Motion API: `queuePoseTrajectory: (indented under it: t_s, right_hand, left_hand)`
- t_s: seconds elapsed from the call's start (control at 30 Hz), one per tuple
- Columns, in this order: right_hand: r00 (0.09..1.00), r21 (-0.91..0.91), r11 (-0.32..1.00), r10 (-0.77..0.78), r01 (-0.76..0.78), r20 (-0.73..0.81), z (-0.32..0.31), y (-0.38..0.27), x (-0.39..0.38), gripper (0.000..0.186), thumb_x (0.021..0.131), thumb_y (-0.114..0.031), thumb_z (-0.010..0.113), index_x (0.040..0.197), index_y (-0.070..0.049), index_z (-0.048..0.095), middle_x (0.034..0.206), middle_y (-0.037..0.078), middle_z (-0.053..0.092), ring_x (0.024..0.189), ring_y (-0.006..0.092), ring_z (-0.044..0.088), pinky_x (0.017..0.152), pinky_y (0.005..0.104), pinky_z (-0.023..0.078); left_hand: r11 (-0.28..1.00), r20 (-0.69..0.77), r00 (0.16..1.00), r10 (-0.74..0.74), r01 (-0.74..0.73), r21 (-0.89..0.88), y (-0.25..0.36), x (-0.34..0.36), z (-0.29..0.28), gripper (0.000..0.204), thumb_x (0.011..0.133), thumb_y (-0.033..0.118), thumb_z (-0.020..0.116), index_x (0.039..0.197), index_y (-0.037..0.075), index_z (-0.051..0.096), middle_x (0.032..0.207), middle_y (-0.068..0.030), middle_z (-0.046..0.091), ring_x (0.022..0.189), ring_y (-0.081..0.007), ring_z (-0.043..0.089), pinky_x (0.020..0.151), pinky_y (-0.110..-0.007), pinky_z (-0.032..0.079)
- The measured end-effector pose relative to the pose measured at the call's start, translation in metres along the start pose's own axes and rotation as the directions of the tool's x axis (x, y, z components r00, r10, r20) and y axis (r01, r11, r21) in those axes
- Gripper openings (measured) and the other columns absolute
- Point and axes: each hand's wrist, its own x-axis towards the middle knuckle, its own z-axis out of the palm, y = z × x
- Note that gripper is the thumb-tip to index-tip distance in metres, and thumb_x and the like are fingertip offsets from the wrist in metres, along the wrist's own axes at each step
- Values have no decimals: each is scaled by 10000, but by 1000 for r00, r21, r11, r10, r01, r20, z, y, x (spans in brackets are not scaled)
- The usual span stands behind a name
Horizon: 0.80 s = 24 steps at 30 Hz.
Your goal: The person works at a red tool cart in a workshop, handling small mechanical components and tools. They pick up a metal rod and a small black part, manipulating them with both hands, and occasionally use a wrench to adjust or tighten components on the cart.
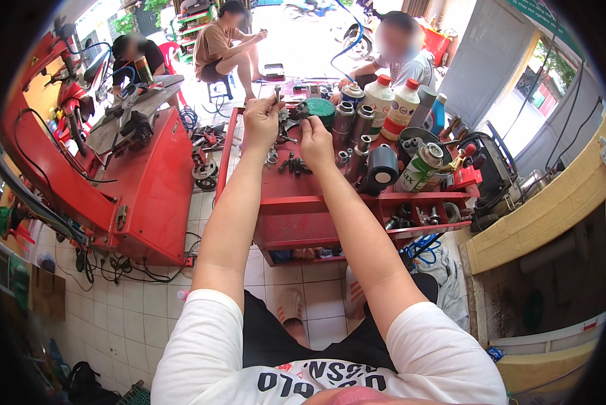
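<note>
Both my arms stretch out over a red tool cart (289, 200). My left hand (261, 123) pinches a small shiny metal bolt (278, 90), which points upward out of the fingers. Close to its right, my right hand (318, 143) grips a small dark metal part (302, 109); its exact kind is too small to make out. The two pieces are held apart, near each other. Below the hands, several short dark sockets or bolts (291, 164) lie on the cart top. A green round tub (321, 111) stands just beyond my right hand.
Metal cylinders (343, 121), white bottles with red caps (402, 108) and a spray can (419, 167) crowd the cart's right side. A red machine (148, 196) stands at left. One person (404, 64) sits beyond the cart; another (215, 47) sits on a stool. Cables lie on the tiled floor.
</note>
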Motion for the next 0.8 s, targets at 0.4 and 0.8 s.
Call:
queuePoseTrajectory:
  t_s: [0.4, 0.8]
  right_hand:
    - [955, -141, 946, 296, -292, 12, 9, 32, 8, 362, 1070, -277, 552, 1180, 51, 662, 1135, 283, 725, 1121, 440, 686, 957, 489, 514]
    - [996, -189, 978, 88, -92, -29, 2, 11, 1, 292, 1043, -190, 582, 1231, 27, 628, 1147, 297, 727, 1101, 481, 690, 952, 511, 535]
  left_hand:
    - [993, -118, 992, 48, -59, -97, 1, 6, -1, 140, 907, 31, 803, 1042, -3, 790, 833, -116, 720, 757, -225, 663, 691, -346, 512]
    - [991, -166, 982, 94, -107, -75, -9, 7, 2, 171, 901, 33, 813, 1063, -6, 777, 853, -123, 724, 752, -240, 672, 688, -363, 523]
